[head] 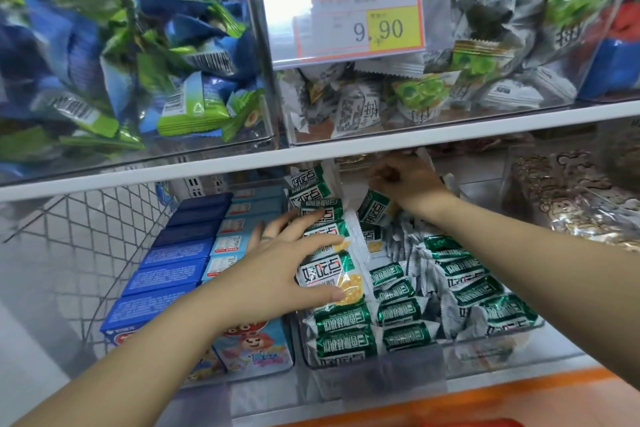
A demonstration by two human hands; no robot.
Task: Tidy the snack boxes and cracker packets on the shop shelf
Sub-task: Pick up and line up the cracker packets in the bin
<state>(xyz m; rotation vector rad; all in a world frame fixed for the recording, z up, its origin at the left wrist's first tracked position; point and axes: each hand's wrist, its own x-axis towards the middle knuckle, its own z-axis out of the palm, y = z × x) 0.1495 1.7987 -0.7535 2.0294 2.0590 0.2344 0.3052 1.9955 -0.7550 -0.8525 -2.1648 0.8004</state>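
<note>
Green-and-white cracker packets [398, 308] fill a clear bin [485, 354] on the lower shelf. A row of them stands on edge along the bin's left side. My left hand [277, 270] lies against that row, fingers straight and spread, thumb under a packet with a yellow picture [349, 288]. Deep under the upper shelf, my right hand [405, 180] has its fingers curled and pinches one cracker packet [375, 208] by its top. Blue snack boxes [169, 274] and light-blue cartoon boxes [252, 347] stand in two rows left of the bin.
The white shelf board [311, 156] runs just above my right hand. Above it stand clear bins of blue-green sweets [121, 55] and grey-white sweets [450, 80], with a price tag reading 9.90 [360, 21]. A wire mesh side [79, 243] closes the left. Patterned packets [571, 198] lie at right.
</note>
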